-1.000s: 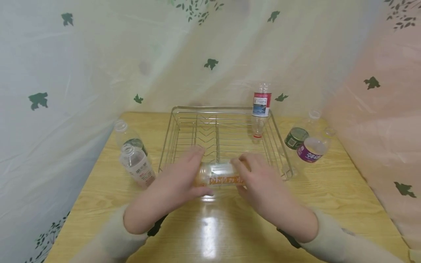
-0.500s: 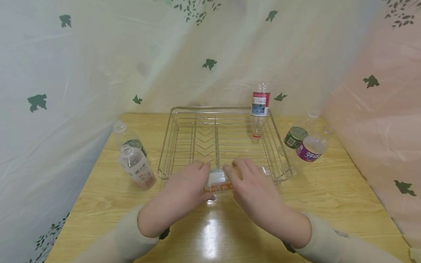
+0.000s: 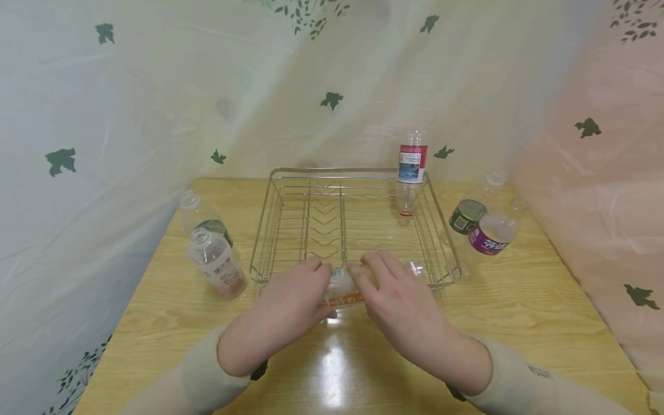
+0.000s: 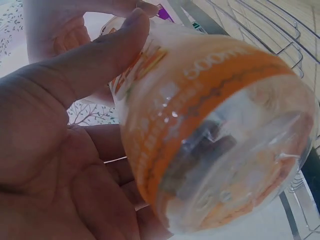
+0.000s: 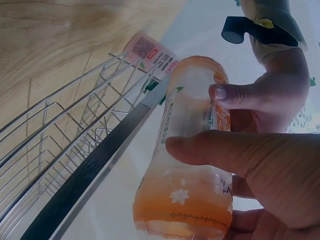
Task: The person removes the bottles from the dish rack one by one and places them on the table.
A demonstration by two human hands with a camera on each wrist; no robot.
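Observation:
A clear plastic bottle with an orange-and-white label point(image 3: 342, 286) lies sideways between my hands, over the front edge of the wire rack point(image 3: 339, 170). My left hand point(image 3: 293, 305) grips its base end; the left wrist view shows the thumb along the bottle point(image 4: 215, 105) and the other fingers beneath. Nearer the neck end, my right hand point(image 3: 402, 305) holds it with fingers over the top. In the right wrist view both thumbs press on the bottle's side point(image 5: 182, 182). The hands cover much of it in the head view.
A red-labelled bottle point(image 3: 412, 164) stands neck down in the rack's back right corner. At the left are a pale-labelled bottle point(image 3: 223, 268) and a green-labelled one point(image 3: 212, 226). Right of the rack stand a green-labelled bottle point(image 3: 467, 216) and a purple-labelled one point(image 3: 490, 237).
Both hands have come slightly nearer with the bottle and closer together, the left fingers now curled more round it. In the last half second the label between the hands has shifted a little.

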